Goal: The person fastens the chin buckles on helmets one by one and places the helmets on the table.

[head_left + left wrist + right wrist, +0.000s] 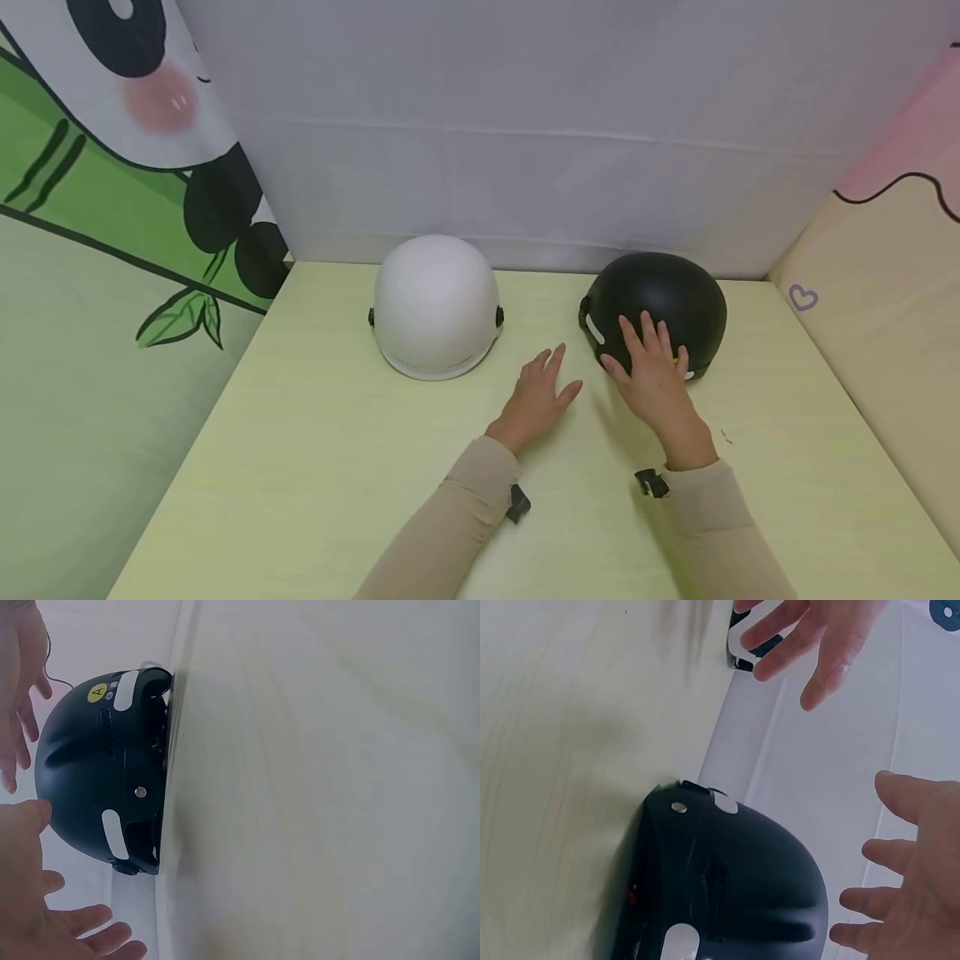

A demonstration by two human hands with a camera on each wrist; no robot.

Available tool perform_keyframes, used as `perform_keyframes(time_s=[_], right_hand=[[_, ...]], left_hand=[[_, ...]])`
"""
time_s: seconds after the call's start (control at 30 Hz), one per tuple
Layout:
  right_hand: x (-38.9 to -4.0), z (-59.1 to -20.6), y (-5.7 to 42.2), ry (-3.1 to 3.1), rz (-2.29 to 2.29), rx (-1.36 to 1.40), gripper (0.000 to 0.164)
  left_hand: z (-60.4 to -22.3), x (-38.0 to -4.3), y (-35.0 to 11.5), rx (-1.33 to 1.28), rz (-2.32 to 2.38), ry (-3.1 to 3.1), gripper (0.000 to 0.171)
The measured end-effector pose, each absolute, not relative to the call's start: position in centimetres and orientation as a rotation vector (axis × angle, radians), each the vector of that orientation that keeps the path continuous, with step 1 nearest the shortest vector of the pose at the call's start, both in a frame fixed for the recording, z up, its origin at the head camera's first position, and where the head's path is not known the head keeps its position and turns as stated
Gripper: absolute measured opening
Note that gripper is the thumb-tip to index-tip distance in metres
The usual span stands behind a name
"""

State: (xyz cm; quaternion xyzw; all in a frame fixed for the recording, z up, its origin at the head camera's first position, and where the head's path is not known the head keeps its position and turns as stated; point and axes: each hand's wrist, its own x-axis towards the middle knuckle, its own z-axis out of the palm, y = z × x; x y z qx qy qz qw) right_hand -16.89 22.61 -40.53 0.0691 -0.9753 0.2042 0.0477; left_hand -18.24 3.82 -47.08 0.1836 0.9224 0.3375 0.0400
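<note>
A black helmet [675, 287] with pale reflective patches sits upright at the back right of the table. My right hand [658, 392] overlaps its near side in the head view, fingers spread. From the right wrist, that hand's fingertips [853, 934] show a gap from the shell. To the left stands a white helmet [437, 308], smooth and rounded, with black clips at its sides. Between and in front of the two helmets hovers my left hand [534, 402], fingers extended, holding nothing. The left wrist view shows the black helmet's yellow round sticker [97, 692].
The pale yellow table [300, 467] meets a grey-white cloth backdrop [555, 192] just behind the helmets. A printed green and white panel [90, 333] borders the left, and a cream and pink panel [892, 333] the right.
</note>
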Motion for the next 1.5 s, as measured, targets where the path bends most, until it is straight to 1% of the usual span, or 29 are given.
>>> perform_keyframes(time_s=[0.43,0.93,1.5], right_hand=[[-18.2,-40.3,24.3,-2.915,0.618,0.189,0.065],[-19.6,-39.9,26.0,-2.856,0.622,0.189,0.062],[-21.5,-39.9,27.6,-2.879,0.568,0.167,0.067]], left_hand=[[-47.8,-19.5,5.2,0.469,1.204,2.711,0.068],[-49.0,-20.1,7.3,0.353,1.546,2.466,0.067],[-48.7,-21.1,8.9,0.188,1.760,2.279,0.069]])
